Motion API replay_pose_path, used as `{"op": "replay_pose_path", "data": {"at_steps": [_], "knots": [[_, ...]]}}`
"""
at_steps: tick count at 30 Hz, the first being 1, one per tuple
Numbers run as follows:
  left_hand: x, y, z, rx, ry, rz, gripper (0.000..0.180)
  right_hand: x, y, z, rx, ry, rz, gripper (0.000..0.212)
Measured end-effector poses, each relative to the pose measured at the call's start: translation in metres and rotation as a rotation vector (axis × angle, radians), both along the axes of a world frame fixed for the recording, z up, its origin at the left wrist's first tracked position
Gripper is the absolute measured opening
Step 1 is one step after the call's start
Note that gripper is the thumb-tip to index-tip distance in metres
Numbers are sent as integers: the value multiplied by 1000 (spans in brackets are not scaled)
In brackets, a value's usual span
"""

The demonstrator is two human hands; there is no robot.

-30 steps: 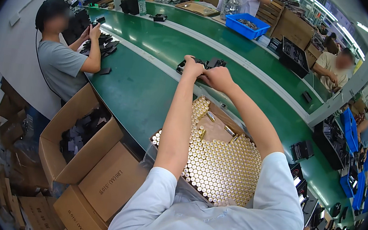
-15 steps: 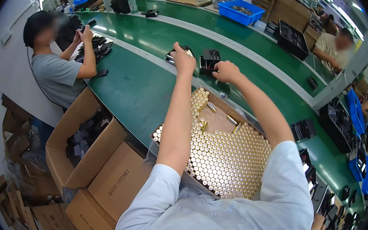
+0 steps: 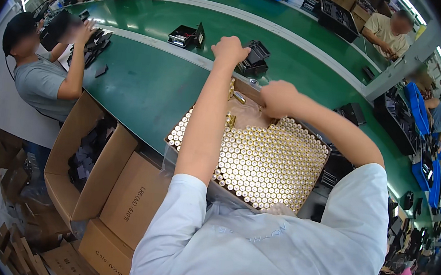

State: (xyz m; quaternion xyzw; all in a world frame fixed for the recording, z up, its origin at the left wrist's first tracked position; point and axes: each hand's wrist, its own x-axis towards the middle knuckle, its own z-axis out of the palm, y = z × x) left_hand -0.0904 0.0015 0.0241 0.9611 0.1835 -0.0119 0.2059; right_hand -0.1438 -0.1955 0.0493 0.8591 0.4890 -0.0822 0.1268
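My left hand [image 3: 230, 51] is closed on the edge of a black plastic battery case [image 3: 255, 59], which sits tilted with its lid up on the green bench. Most of its fingers are hidden behind the hand. My right hand [image 3: 278, 99] is curled down into the bare corner of an open carton of batteries [image 3: 268, 166]; what its fingertips hold, if anything, cannot be seen. The batteries stand upright in tight rows, gold and white at their ends. A loose battery [image 3: 239, 97] lies beside them. Farther left stands another open black case [image 3: 183, 36] with shiny contents.
The green bench [image 3: 145, 84] curves across, with a pale rail [image 3: 171, 46] along it. At left a person [image 3: 44, 73] handles black parts near a heap [image 3: 92, 49]. An open carton [image 3: 86, 161] holds dark pieces. Black trays [image 3: 338, 18] and another person [image 3: 389, 37] are across the bench.
My left hand has left the first case, which now stands apart at left, and has gone to the other case. My right hand has come off that case down into the battery carton.
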Motion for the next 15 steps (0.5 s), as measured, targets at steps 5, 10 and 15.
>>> {"op": "replay_pose_path", "data": {"at_steps": [5,10,15], "knots": [[10,-2,-17,63,-240,25,54,-14,1,-20,102,-140,25,19],[13,6,-27,-243,-425,-15,47,-10,23,-14,191,-49,-2,18],[15,3,-18,-425,-481,-71,42,-10,39,-32,369,-50,-92,17]]}}
